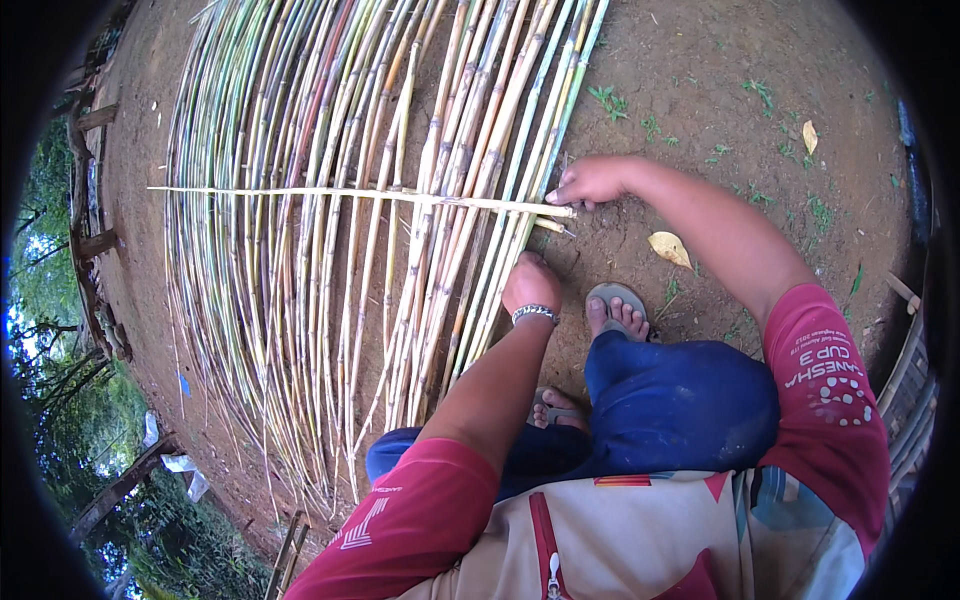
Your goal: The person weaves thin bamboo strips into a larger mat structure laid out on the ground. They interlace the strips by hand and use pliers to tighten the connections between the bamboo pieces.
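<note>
Many long, jointed cane stalks, green, yellow and reddish, lie side by side on the ground. Across them runs a pale split crosspiece, its right end reaching past the outermost stalks. Beside that end is my right hand, its fingers curled with the tips close to the crosspiece and the edge stalk; whatever they pinch is too small to see. My left hand, wearing a chain bracelet, is closed low at the edge stalks, just below the crosspiece's end. Its fingertips are hidden. A second short stick end pokes out under the crosspiece.
Bare brown soil with small weeds and a dry yellow leaf spreads to the right. My sandalled feet stand close to the stalks. A wooden rail and greenery border the far left; slatted woven work stands at the right.
</note>
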A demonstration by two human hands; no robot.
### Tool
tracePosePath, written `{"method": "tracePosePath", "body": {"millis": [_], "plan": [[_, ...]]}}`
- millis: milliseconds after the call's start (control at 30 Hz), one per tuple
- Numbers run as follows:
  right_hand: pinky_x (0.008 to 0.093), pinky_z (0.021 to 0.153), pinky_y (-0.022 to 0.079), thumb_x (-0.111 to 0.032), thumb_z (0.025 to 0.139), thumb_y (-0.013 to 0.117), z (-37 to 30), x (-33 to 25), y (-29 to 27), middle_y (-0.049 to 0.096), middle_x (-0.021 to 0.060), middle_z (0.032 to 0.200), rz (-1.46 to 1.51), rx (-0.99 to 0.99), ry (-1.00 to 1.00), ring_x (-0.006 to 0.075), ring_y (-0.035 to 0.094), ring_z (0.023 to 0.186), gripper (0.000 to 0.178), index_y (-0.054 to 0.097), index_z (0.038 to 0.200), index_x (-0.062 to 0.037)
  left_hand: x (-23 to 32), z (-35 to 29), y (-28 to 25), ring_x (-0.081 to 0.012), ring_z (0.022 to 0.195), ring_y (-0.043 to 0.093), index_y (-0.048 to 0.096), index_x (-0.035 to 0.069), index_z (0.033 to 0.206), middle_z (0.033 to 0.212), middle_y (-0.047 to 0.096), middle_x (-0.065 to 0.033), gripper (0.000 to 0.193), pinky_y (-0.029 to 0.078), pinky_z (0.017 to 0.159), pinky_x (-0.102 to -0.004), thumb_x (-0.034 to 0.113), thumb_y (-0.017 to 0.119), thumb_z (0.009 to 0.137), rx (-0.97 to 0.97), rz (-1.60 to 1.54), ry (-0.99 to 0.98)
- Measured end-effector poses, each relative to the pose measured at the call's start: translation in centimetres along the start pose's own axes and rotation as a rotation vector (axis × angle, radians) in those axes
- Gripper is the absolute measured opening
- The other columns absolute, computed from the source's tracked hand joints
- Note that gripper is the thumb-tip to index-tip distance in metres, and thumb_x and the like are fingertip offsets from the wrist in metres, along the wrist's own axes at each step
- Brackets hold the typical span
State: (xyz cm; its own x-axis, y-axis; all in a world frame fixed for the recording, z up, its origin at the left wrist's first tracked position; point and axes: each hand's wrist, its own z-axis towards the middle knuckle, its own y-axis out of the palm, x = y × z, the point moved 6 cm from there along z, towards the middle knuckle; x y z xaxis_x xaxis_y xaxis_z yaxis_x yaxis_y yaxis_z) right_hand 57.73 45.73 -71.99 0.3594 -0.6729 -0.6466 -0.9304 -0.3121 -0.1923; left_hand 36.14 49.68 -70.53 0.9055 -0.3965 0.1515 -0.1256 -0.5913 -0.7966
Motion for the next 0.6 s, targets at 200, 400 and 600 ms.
{"method": "tracePosePath", "body": {"millis": [200, 400, 600], "plan": [[0.0374, 0.080, 0.053, -0.050, 0.090, 0.071, -1.6, -1.4, 0.2, 0.073, 0.0108, 0.099, 0.125, -0.026, -0.097, 0.0195, 0.068, 0.086, 0.051, 0.072, 0.105, -0.0013, 1.2, -1.0, -1.1, -0.0363, 0.098, 0.070, 0.068, 0.007, 0.100, 0.100, 0.073, -0.0196, 0.024, 0.055, 0.085, -0.0470, 0.028, 0.061, 0.090, -0.066, -0.030, 0.046], [0.0381, 0.078, 0.053, -0.044, 0.082, 0.080, -1.3, -1.9, 0.5, 0.073, 0.0125, 0.094, -0.071, 0.158, -0.122, 0.0255, 0.070, 0.086, 0.041, 0.074, 0.097, -0.0062, 0.7, 0.2, 0.3, -0.0401, 0.104, 0.068, 0.069, 0.002, 0.108, 0.109, 0.071, -0.0247, 0.032, 0.053, 0.091, -0.0473, 0.027, 0.060, 0.090, -0.197, -0.130, 0.009], [0.0406, 0.079, 0.055, -0.023, 0.083, 0.075, 0.0, -1.4, 1.2, 0.074, 0.0149, 0.096, -0.170, 0.228, -0.197, 0.0295, 0.071, 0.087, 0.022, 0.076, 0.097, -0.0072, 0.2, 1.1, 1.6, -0.0350, 0.093, 0.071, 0.069, 0.000, 0.099, 0.099, 0.072, -0.0251, 0.027, 0.056, 0.084, -0.0406, 0.025, 0.062, 0.091, -0.192, -0.174, 0.090]]}}
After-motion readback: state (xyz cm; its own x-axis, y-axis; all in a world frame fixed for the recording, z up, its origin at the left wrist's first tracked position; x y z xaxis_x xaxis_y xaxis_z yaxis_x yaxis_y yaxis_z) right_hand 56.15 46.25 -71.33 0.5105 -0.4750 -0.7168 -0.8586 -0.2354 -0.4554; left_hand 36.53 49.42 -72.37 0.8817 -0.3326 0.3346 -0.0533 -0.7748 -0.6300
